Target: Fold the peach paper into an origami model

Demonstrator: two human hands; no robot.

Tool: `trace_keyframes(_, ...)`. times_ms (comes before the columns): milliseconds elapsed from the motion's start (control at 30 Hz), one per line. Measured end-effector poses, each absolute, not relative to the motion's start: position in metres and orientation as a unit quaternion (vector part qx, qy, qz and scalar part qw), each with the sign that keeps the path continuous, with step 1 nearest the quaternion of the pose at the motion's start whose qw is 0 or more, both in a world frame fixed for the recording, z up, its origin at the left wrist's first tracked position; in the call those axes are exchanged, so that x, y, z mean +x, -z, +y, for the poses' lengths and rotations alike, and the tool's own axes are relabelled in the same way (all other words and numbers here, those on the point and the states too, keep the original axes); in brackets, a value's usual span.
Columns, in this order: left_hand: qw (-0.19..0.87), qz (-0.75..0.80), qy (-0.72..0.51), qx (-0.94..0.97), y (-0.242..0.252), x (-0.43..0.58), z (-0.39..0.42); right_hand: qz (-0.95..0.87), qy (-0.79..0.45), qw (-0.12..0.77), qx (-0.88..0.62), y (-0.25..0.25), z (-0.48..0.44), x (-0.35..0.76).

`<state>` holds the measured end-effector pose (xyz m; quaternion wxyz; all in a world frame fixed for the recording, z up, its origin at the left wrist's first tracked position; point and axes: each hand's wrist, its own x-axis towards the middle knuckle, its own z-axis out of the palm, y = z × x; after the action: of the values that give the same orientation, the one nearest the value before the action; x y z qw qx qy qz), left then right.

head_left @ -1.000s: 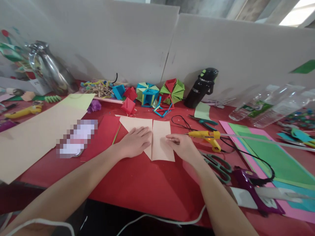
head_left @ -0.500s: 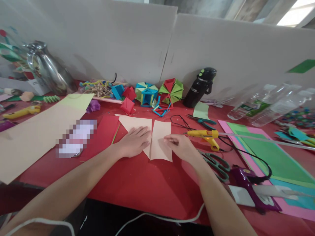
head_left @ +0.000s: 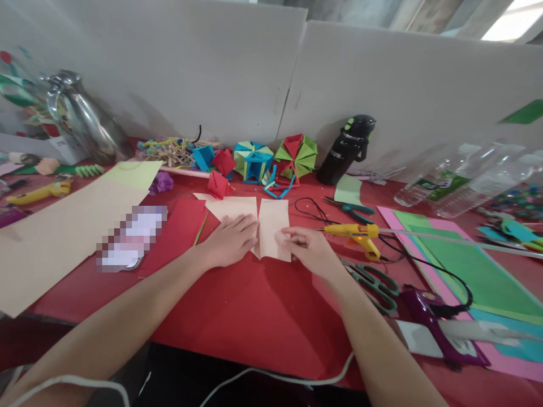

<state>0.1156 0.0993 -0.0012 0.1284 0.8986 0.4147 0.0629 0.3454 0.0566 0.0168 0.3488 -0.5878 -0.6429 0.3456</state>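
Observation:
A folded cream paper (head_left: 271, 223) lies on the red table top (head_left: 254, 316), with a crease down its middle. My left hand (head_left: 231, 240) rests flat on the paper's left flap, fingers stretched out and together. My right hand (head_left: 307, 251) pinches the right flap near its lower edge, thumb and fingers pressed together on the paper. Both forearms reach in from the bottom of the view.
A yellow glue gun (head_left: 354, 233), green scissors (head_left: 375, 285) and a purple tool (head_left: 432, 325) lie to the right, beside green and pink sheets (head_left: 466, 271). Paper models (head_left: 275, 161), a black bottle (head_left: 345, 150) and a steel jug (head_left: 82, 118) stand at the back. A large cream sheet (head_left: 63, 232) lies left.
The cream paper has slid a little away from me and to the left under both hands. My right hand has moved left along the right flap.

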Motion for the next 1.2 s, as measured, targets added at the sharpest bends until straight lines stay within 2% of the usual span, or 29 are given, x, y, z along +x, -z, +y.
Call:
trace_keyframes(267, 0.143, 0.417, -0.022, 0.897, 0.002, 0.114, 0.101, -0.671, -0.325, 0.291, -0.6, -0.016, 0.056, 0.35)
trace_keyframes(400, 0.136, 0.415, -0.028, 0.899, 0.006, 0.113, 0.103, -0.658, -0.336, 0.298, -0.605, -0.017, 0.054, 0.349)
trace_keyframes(500, 0.135, 0.416, -0.035, 0.899, 0.009, 0.113, 0.104, -0.623, -0.378, 0.322, -0.605, -0.02, 0.053, 0.347)
trace_keyframes(667, 0.131, 0.414, -0.042, 0.9, 0.008, 0.112, 0.103, -0.574, -0.469, 0.31, -0.595, -0.026, 0.051, 0.343)
trace_keyframes(900, 0.136, 0.421, -0.028, 0.897, 0.007, 0.112, 0.103, -0.579, -0.45, 0.282, -0.619, -0.028, 0.05, 0.344)
trace_keyframes(1200, 0.124, 0.429, -0.016, 0.895, 0.006, 0.115, 0.103, -0.566, -0.492, 0.257, -0.609, -0.029, 0.047, 0.346)
